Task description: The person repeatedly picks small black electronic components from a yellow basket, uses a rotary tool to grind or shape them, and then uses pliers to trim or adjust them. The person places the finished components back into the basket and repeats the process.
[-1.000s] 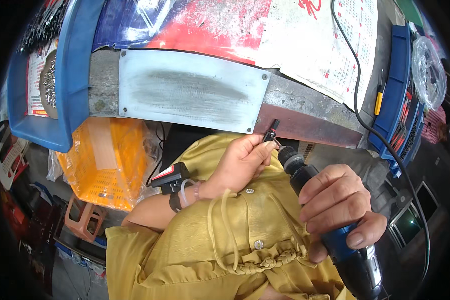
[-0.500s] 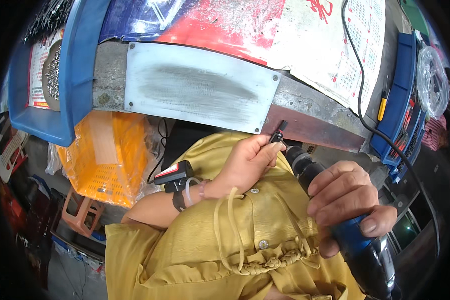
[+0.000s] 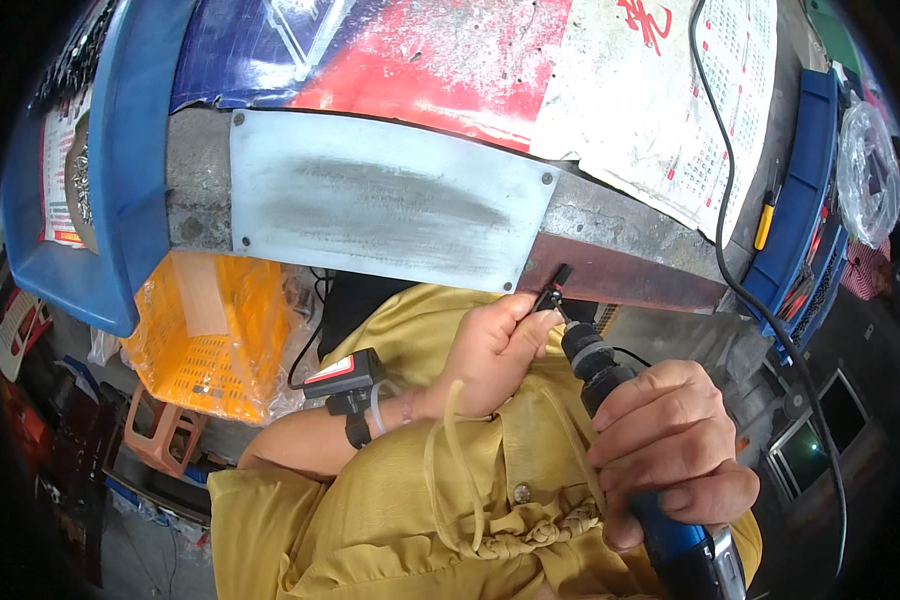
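My left hand (image 3: 488, 355) pinches a small black part (image 3: 550, 292) between thumb and forefinger, just at the front edge of the bench. Too small to name, the part has a dark end that reaches over the reddish-brown strip (image 3: 620, 275) on the bench edge. My right hand (image 3: 670, 440) is wrapped round a blue and black power screwdriver (image 3: 602, 372). Its nose points up and left, and its tip is at or very close to the black part; I cannot tell whether they touch. A pale, scuffed plate (image 3: 390, 215) lies on the bench beside my left hand.
A blue bin (image 3: 135, 180) with small metal pieces stands at the left, above a yellow crate (image 3: 205, 350). Blue trays (image 3: 795, 200) and a yellow-handled tool (image 3: 766, 222) are at the right. A black cable (image 3: 730, 180) hangs down the right side.
My right hand and the power screwdriver have moved left and a little toward me. My left hand still pinches the black part. The whole view has shifted slightly.
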Tool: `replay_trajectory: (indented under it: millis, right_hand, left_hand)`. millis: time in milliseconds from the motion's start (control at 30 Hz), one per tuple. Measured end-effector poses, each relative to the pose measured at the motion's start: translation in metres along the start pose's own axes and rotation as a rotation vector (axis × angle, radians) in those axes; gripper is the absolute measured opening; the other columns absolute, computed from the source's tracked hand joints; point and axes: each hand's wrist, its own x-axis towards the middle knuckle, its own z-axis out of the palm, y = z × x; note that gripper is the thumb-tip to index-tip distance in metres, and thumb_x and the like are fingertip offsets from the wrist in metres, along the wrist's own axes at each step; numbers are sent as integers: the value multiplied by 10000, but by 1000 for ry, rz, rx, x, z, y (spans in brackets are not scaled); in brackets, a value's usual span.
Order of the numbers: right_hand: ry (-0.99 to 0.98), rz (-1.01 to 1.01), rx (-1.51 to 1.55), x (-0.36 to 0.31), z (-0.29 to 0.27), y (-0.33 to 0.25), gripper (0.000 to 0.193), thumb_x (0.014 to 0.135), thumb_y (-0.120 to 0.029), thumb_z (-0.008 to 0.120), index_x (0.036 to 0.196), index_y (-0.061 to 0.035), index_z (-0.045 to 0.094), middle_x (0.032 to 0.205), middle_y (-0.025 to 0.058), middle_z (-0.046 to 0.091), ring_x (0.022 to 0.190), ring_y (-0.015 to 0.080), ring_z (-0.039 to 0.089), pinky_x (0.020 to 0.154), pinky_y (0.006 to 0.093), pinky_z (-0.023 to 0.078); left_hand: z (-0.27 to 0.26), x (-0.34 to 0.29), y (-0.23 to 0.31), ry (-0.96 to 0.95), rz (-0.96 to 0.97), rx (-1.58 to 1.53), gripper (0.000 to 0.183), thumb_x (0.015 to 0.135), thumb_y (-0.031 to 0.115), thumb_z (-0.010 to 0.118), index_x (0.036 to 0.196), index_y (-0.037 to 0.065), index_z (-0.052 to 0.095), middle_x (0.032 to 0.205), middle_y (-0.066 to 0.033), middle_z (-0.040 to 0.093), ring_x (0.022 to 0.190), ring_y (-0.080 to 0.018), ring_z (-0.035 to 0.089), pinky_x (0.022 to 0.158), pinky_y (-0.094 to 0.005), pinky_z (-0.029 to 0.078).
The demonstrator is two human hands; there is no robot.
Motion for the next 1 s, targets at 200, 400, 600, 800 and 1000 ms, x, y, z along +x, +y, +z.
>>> replay_trajectory:
  millis: [200, 400, 600, 800, 1000]
  right_hand:
    - [50, 34, 53, 4, -1, 5, 378, 743, -70, 827, 901, -46, 483, 692, 125, 639, 561, 247, 637, 484, 339, 521]
    - [15, 30, 55, 7, -3, 7, 374, 747, -72, 824, 899, -40, 484, 677, 119, 627, 538, 240, 627, 458, 325, 501]
    - [-174, 31, -25, 11, -17, 5, 432, 850, -215, 768, 1053, -85, 410, 786, 56, 646, 583, 178, 648, 518, 300, 531]
    - [-20, -5, -9, 3, -14, -5, 457, 769, -147, 823, 1001, -44, 442, 683, 120, 623, 541, 248, 627, 478, 362, 536]
    - [-147, -8, -87, -3, -26, -16, 564, 852, -287, 766, 1228, -97, 389, 818, 44, 636, 643, 174, 652, 547, 283, 531]
  left_hand:
    - [1, -1, -2, 36, 9, 40, 176, 987, 155, 578, 931, -1, 636, 681, 39, 524, 628, -34, 450, 555, -209, 392]
    - [4, -2, -2, 62, 8, -15, 160, 982, 145, 587, 965, -1, 648, 679, 41, 525, 623, -33, 447, 554, -208, 390]
    - [3, -3, 2, 36, 46, 64, 158, 983, 133, 581, 955, -11, 640, 678, 43, 517, 618, -31, 435, 542, -209, 379]
    - [8, -2, 6, 42, -55, -36, 165, 1001, 141, 549, 961, 3, 631, 692, 53, 503, 616, -30, 413, 553, -196, 362]
    - [6, -3, 10, 16, 1, 90, 165, 1003, 143, 549, 986, 6, 639, 696, 52, 507, 621, -27, 414, 559, -192, 363]
